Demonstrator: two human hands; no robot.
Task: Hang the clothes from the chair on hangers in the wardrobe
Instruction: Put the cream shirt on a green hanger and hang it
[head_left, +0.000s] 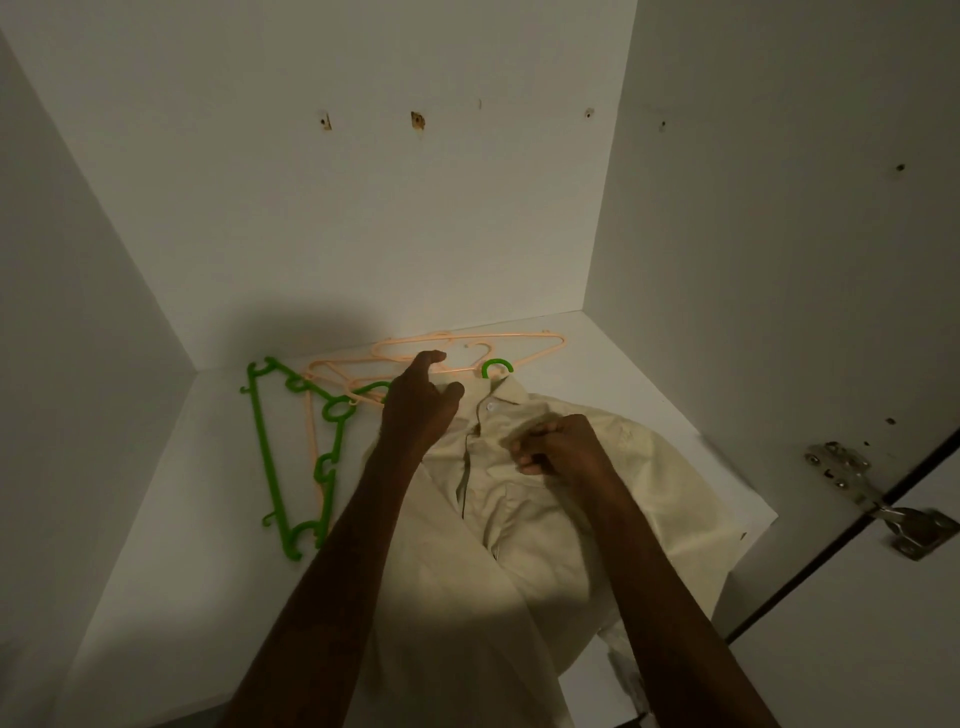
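Pinching the placket of the cream shirt (524, 514) with my right hand (558, 449) while my left hand (418, 402) hovers loose-fingered at the collar, I judge the cloth light, limp and prone to slide, so the collar and shoulder seams are the places to hold it. It lies on the wardrobe shelf (171, 571) with a green hook (497, 367) poking out at the neck; the hanger's body is hidden under fabric. No rail shows, and spare hangers (291, 452) lie tangled beside it.

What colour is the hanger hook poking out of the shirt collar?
Green hook, seen in the head view, the only one.
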